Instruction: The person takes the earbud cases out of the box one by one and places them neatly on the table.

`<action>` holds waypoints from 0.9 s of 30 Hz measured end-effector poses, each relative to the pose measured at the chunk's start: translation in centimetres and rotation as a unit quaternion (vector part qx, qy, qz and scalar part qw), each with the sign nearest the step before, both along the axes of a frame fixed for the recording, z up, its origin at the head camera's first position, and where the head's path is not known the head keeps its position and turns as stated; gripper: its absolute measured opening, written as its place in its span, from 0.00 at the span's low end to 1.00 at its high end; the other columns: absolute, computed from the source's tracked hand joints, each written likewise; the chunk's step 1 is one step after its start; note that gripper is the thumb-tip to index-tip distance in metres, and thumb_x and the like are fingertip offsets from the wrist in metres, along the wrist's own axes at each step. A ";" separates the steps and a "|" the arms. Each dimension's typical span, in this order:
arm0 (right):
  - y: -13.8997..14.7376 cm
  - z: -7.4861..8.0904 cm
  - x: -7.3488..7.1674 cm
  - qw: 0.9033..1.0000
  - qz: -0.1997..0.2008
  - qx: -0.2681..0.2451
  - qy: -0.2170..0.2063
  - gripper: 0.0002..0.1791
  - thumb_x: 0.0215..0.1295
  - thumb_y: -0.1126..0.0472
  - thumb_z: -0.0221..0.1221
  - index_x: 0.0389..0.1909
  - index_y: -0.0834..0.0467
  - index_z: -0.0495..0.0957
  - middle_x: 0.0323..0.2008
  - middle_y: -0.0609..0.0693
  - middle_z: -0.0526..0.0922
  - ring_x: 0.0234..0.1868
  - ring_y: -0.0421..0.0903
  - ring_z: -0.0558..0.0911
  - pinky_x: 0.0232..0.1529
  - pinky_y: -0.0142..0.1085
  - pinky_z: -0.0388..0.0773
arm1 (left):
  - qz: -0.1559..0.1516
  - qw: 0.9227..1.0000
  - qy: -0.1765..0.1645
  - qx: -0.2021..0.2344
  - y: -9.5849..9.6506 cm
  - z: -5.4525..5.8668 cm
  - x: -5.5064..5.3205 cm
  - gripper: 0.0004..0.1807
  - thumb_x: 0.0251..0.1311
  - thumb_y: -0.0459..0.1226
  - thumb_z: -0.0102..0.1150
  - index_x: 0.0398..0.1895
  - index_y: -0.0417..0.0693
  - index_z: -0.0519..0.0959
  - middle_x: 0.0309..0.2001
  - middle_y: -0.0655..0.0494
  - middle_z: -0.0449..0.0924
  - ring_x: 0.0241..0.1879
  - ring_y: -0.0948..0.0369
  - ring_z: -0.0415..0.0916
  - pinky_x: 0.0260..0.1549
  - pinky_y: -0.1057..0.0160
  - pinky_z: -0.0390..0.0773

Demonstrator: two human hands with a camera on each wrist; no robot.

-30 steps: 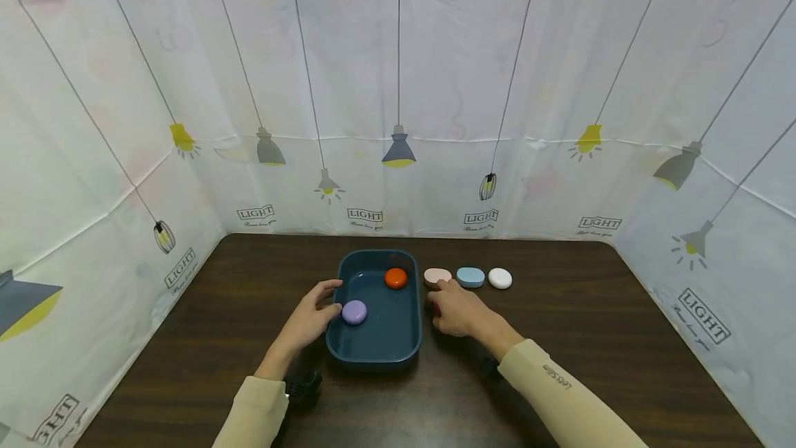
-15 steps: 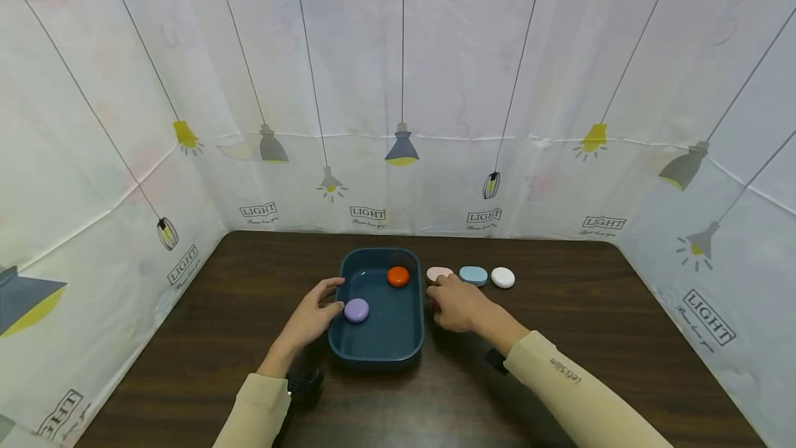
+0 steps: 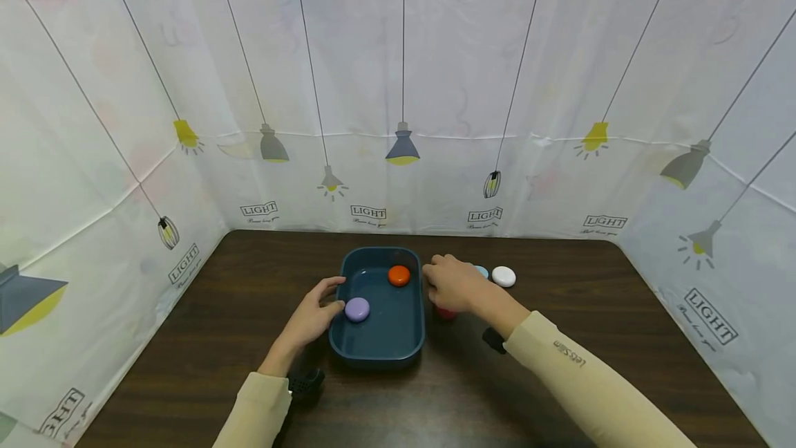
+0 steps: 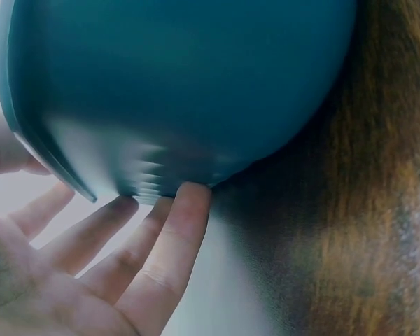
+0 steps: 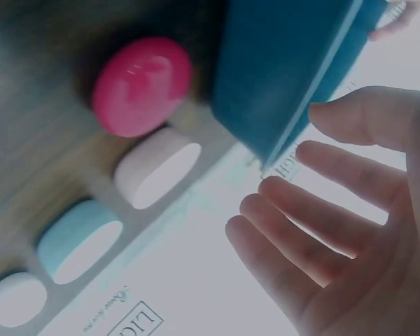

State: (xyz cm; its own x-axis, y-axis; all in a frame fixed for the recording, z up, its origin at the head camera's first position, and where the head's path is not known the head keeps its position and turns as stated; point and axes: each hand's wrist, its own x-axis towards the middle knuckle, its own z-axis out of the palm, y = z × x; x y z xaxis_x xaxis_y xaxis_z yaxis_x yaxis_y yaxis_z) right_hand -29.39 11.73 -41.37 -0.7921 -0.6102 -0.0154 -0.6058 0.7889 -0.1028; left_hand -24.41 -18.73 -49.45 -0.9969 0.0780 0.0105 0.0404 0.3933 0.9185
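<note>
A dark blue rectangular bin holds a purple rounded piece and an orange-red one; both look like small soap bars. My left hand rests its fingers against the bin's left side; the left wrist view shows several fingertips touching the outer wall. To the bin's right, my right hand is held above the table with loosely extended fingers and nothing in them. Below it lies a glossy red oval piece, with a pale pink oval piece beside it, hidden by the hand in the head view.
A light blue oval piece and a white round piece continue the row to the right. Dark wooden table lies beneath everything. A white curtain printed with lamps surrounds the back and sides.
My right hand has come away from the red piece and shifted toward the table's back, now covering the pale pink piece. My left hand keeps its place on the bin.
</note>
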 end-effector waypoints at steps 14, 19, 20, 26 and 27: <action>-2.7 0.4 -0.1 0.994 0.011 -0.048 0.099 0.16 0.66 0.60 0.60 0.53 0.59 0.82 0.44 0.54 0.79 0.44 0.52 0.75 0.42 0.45 0.79 | 0.001 1.000 -0.003 0.019 0.1 -0.3 -0.1 0.27 0.71 0.33 0.56 0.72 0.49 0.68 0.72 0.36 0.65 0.60 0.42 0.75 0.49 0.44 0.78; -3.9 -0.2 -0.6 0.992 0.017 -0.047 0.115 0.18 0.67 0.58 0.62 0.56 0.58 0.82 0.50 0.55 0.80 0.48 0.52 0.76 0.47 0.44 0.79 | -0.003 1.000 -0.001 0.014 0.0 -0.2 0.0 0.27 0.72 0.34 0.56 0.72 0.49 0.68 0.72 0.36 0.65 0.59 0.43 0.76 0.48 0.46 0.79; -4.1 -0.4 -0.7 0.992 0.017 -0.048 0.116 0.18 0.67 0.57 0.62 0.57 0.58 0.82 0.51 0.55 0.80 0.49 0.52 0.76 0.48 0.44 0.79 | -0.003 1.000 -0.001 0.011 0.0 -0.1 0.0 0.26 0.71 0.34 0.56 0.72 0.49 0.69 0.72 0.36 0.65 0.59 0.43 0.76 0.47 0.46 0.79; -5.4 -1.3 -1.8 0.991 0.014 -0.059 0.119 0.18 0.69 0.56 0.60 0.58 0.56 0.81 0.51 0.53 0.79 0.50 0.51 0.76 0.48 0.44 0.79 | -0.002 1.000 0.000 0.011 0.1 0.0 0.0 0.26 0.71 0.34 0.56 0.72 0.49 0.69 0.71 0.36 0.66 0.59 0.43 0.76 0.49 0.45 0.79; -5.6 -1.5 -1.9 0.991 0.012 -0.059 0.119 0.18 0.69 0.56 0.60 0.58 0.55 0.81 0.51 0.53 0.79 0.50 0.51 0.76 0.47 0.44 0.79 | -0.003 1.000 0.001 0.011 0.2 -0.1 0.0 0.26 0.71 0.34 0.56 0.72 0.49 0.69 0.71 0.36 0.66 0.59 0.42 0.76 0.50 0.44 0.79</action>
State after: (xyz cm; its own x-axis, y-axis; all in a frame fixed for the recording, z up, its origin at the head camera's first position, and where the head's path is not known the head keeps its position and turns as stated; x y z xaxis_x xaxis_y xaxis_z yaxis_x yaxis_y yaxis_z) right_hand -31.33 6.14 -42.87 -0.7494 -0.6161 0.2425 -0.6431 0.7645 -0.0449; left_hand -24.39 -18.57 -49.51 -0.9964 0.0832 0.0152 0.0453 0.3728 0.9268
